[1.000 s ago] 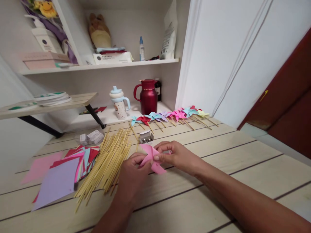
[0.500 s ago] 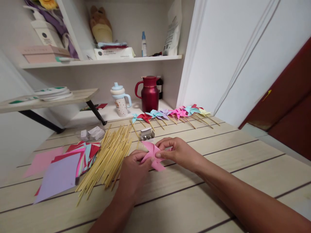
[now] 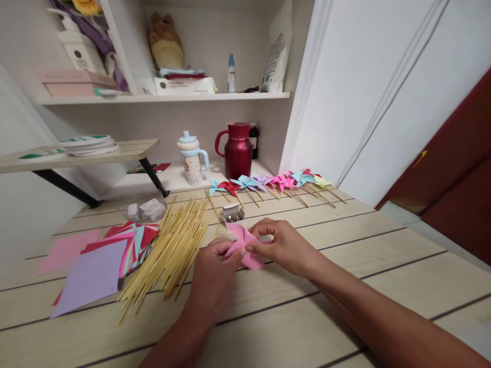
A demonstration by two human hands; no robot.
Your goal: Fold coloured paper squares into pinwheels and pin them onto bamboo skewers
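Between both hands is a pink paper pinwheel [image 3: 251,260], its blades folded in toward the centre. My left hand [image 3: 217,263] pinches its left side, thumb on top. My right hand [image 3: 278,245] closes on it from the right, with thumb and fingertips near the middle; whether a pin sits there is hidden. Just beyond the pinwheel stands a small open box of metal pins [image 3: 232,214]. To the left of my left hand lies a loose heap of thin wooden sticks [image 3: 172,245].
Coloured paper squares [image 3: 92,276] lie left of the sticks, with a clear pack of small boxes [image 3: 151,208] behind. Finished pinwheels on sticks [image 3: 282,181] line the table's back edge. A dotted cup [image 3: 193,166] and a red jug [image 3: 238,153] stand behind, beside a raised wooden shelf [image 3: 134,148].
Both hands stay on the pink pinwheel, and the right thumb and fingers have shifted slightly at its centre. The camera view has tilted a little.
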